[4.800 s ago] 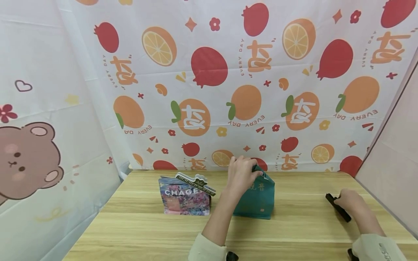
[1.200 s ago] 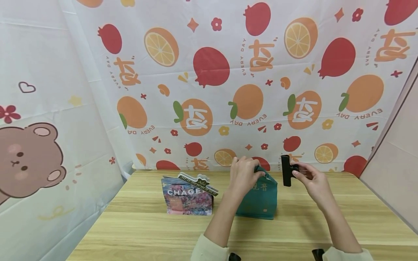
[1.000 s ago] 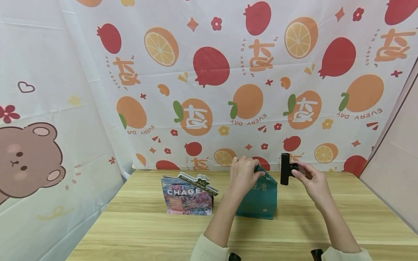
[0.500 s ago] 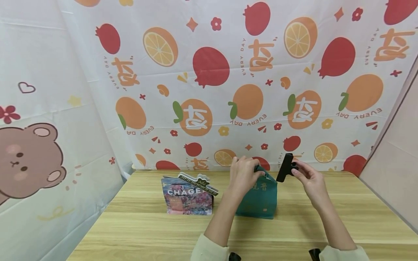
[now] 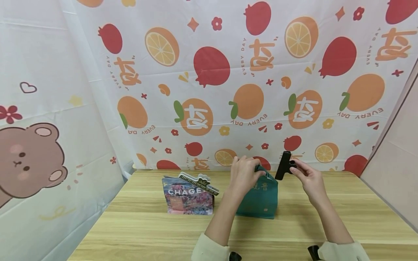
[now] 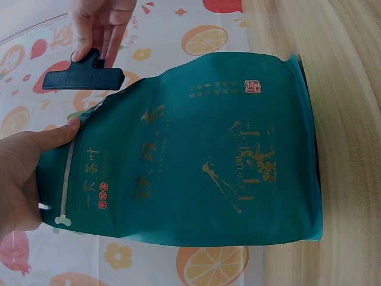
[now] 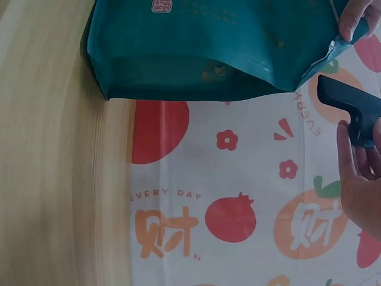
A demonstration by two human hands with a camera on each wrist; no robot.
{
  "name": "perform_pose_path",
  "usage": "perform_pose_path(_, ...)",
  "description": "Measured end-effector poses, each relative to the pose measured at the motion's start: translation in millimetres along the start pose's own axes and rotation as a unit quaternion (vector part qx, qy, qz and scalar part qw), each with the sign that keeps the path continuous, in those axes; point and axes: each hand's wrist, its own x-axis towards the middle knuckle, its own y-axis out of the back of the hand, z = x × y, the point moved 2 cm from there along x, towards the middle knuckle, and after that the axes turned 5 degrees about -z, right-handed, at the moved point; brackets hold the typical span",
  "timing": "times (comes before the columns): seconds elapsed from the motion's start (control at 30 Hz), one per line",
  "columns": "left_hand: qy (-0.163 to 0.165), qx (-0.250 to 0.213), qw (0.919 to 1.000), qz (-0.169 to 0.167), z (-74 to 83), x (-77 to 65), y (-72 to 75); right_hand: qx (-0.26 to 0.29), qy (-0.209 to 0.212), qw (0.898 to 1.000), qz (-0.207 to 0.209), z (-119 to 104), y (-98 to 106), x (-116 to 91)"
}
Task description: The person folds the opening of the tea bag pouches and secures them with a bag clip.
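Observation:
A teal tea bag (image 5: pixel 259 201) with gold lettering stands on the wooden table, its top pinched by my left hand (image 5: pixel 243 174). In the left wrist view the thumb lies over the front of the bag's top (image 6: pixel 56 170), beside a pale strip. My right hand (image 5: pixel 310 181) pinches a black bulldog clip (image 5: pixel 283 166) by its handles. The clip is held in the air just right of the bag's upper corner. In the right wrist view the clip (image 7: pixel 345 101) hangs close to the folded top edge of the bag (image 7: pixel 196 65).
To the left stands a colourful CHAGEE pouch (image 5: pixel 189 201) with a decorated white-and-gold clip (image 5: pixel 199 183) slanted across its top. A fruit-print cloth (image 5: pixel 212 108) hangs behind the wooden table (image 5: pixel 147 232). Another cloth with a bear (image 5: pixel 26 159) covers the left side.
My right hand has picked the black clip up off the table's right side and brought it left to the bag, then tilted it slightly. The left hand keeps holding the bag's top.

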Motion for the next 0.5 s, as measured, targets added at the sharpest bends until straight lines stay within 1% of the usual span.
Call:
perform_pose_path(0.33, 0.001, 0.001, 1.0, -0.005, -0.2, 0.5, -0.5, -0.007, 0.058, 0.998, 0.033, 0.0, -4.4, 3.6)
perform_pose_path(0.4, 0.001, 0.003, 1.0, -0.003, -0.4, 0.6, -0.5, -0.013, 0.066, 0.997, 0.034, 0.1, -4.6, 4.4)
perform_pose_path(0.5, 0.001, 0.004, 1.0, -0.001, -1.0, 0.8, -0.8, -0.024, 0.067, 0.997, 0.033, 0.4, -4.7, 5.9)
